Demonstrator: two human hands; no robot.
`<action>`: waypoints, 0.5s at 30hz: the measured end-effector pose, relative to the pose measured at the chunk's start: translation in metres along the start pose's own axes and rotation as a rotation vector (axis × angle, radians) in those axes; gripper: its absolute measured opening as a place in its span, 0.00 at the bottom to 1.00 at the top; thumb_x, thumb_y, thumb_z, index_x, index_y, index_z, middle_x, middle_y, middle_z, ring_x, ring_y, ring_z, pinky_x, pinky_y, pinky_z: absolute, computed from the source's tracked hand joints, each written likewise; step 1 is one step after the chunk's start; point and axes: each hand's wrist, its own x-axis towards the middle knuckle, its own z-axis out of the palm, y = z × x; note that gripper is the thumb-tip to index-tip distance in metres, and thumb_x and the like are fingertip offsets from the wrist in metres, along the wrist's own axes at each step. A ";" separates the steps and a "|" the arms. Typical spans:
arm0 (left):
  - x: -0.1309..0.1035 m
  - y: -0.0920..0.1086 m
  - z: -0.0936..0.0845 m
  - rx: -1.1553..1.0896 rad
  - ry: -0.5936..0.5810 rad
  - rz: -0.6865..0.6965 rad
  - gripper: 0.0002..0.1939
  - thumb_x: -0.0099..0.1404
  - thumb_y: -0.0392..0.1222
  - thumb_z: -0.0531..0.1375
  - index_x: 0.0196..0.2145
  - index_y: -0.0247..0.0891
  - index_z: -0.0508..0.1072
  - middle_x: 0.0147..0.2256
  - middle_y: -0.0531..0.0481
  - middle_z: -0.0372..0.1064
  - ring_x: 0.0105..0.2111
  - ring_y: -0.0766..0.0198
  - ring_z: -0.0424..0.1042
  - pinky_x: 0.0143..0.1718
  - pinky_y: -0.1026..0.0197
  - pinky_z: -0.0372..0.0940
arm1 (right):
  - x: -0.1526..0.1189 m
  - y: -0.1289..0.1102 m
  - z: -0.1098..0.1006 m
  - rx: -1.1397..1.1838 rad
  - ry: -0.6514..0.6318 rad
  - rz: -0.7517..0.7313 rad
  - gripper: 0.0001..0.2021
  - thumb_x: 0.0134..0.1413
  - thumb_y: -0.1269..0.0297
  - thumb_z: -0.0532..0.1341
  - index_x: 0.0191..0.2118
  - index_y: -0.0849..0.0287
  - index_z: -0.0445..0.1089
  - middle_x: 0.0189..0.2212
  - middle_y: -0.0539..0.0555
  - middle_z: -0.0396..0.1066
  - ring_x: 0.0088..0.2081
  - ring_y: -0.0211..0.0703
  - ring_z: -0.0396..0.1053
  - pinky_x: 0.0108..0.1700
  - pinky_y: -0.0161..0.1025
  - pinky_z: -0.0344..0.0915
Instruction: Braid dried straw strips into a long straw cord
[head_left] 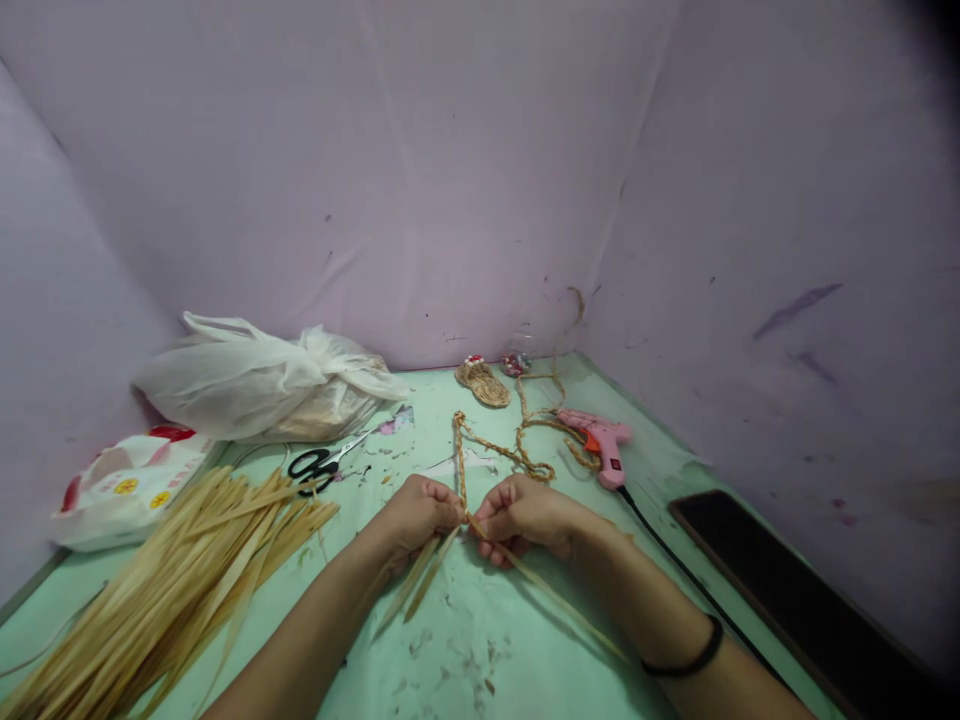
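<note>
A thin braid of straw runs away from me across the table, its near end between my two hands. My left hand pinches that end from the left, and two loose straw strips hang below its fingers toward me. From the right, my right hand is closed on another straw strip, which trails down to the right under the forearm. Beyond the hands the braid bends and continues as a long cord in loose loops toward the back right.
A pile of straw strips lies left, near black-handled scissors and a white plastic bag. A pink glue gun with a cord lies right, beside a dark phone-like slab. A small woven slipper sits at the back.
</note>
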 end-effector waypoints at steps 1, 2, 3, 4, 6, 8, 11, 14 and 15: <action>0.000 -0.001 0.000 -0.002 -0.001 0.002 0.08 0.40 0.40 0.58 0.17 0.33 0.63 0.09 0.60 0.50 0.09 0.77 0.42 0.11 0.68 0.36 | 0.000 0.000 0.000 0.002 0.001 0.000 0.04 0.32 0.78 0.56 0.20 0.65 0.65 0.14 0.49 0.67 0.15 0.32 0.64 0.17 0.28 0.61; 0.001 -0.001 0.000 -0.003 -0.001 0.003 0.07 0.40 0.40 0.57 0.17 0.33 0.64 0.09 0.60 0.50 0.09 0.77 0.42 0.11 0.68 0.36 | -0.001 0.000 0.000 0.001 0.002 -0.002 0.04 0.32 0.78 0.56 0.20 0.65 0.65 0.14 0.49 0.67 0.15 0.32 0.64 0.17 0.28 0.61; 0.001 -0.002 0.000 -0.002 0.000 0.002 0.07 0.40 0.40 0.57 0.17 0.33 0.64 0.09 0.60 0.50 0.09 0.77 0.42 0.12 0.68 0.36 | -0.001 -0.001 0.001 0.000 0.006 -0.002 0.04 0.32 0.78 0.56 0.20 0.65 0.65 0.14 0.49 0.67 0.15 0.32 0.64 0.17 0.28 0.62; 0.001 -0.002 -0.001 0.002 0.000 0.002 0.07 0.40 0.40 0.57 0.17 0.33 0.63 0.09 0.60 0.50 0.09 0.77 0.43 0.12 0.68 0.36 | -0.002 -0.001 0.001 -0.001 0.008 -0.001 0.04 0.33 0.78 0.56 0.19 0.65 0.65 0.14 0.49 0.67 0.15 0.32 0.64 0.17 0.28 0.61; 0.002 -0.003 -0.001 0.014 0.004 0.001 0.08 0.40 0.41 0.58 0.17 0.34 0.64 0.09 0.60 0.50 0.09 0.77 0.43 0.12 0.68 0.37 | -0.002 -0.002 0.001 -0.007 0.005 0.001 0.03 0.33 0.78 0.56 0.19 0.65 0.65 0.14 0.49 0.67 0.15 0.32 0.64 0.17 0.28 0.61; 0.002 -0.003 -0.001 0.024 0.005 0.000 0.08 0.40 0.41 0.58 0.17 0.33 0.64 0.09 0.60 0.50 0.09 0.77 0.43 0.12 0.68 0.37 | -0.002 -0.002 0.001 -0.014 -0.001 -0.006 0.03 0.33 0.78 0.57 0.19 0.65 0.65 0.14 0.49 0.67 0.15 0.32 0.64 0.17 0.27 0.60; 0.002 -0.002 0.000 0.017 0.008 0.006 0.07 0.40 0.40 0.58 0.17 0.33 0.64 0.09 0.60 0.50 0.10 0.77 0.43 0.12 0.68 0.36 | -0.001 -0.001 0.001 -0.028 -0.013 -0.022 0.03 0.32 0.77 0.57 0.19 0.65 0.66 0.14 0.49 0.67 0.15 0.32 0.64 0.17 0.27 0.60; 0.001 -0.002 0.000 0.012 0.013 0.006 0.06 0.40 0.39 0.57 0.17 0.33 0.64 0.09 0.60 0.50 0.10 0.77 0.43 0.13 0.68 0.36 | -0.003 -0.002 0.001 -0.034 -0.015 -0.024 0.03 0.32 0.77 0.57 0.19 0.65 0.66 0.14 0.49 0.68 0.15 0.32 0.64 0.17 0.28 0.60; 0.001 -0.001 0.001 0.011 0.016 0.003 0.06 0.40 0.38 0.57 0.17 0.33 0.64 0.09 0.60 0.50 0.10 0.77 0.43 0.13 0.68 0.37 | -0.003 -0.002 0.000 -0.034 -0.012 -0.022 0.03 0.32 0.78 0.57 0.19 0.65 0.66 0.14 0.49 0.68 0.15 0.32 0.64 0.17 0.28 0.60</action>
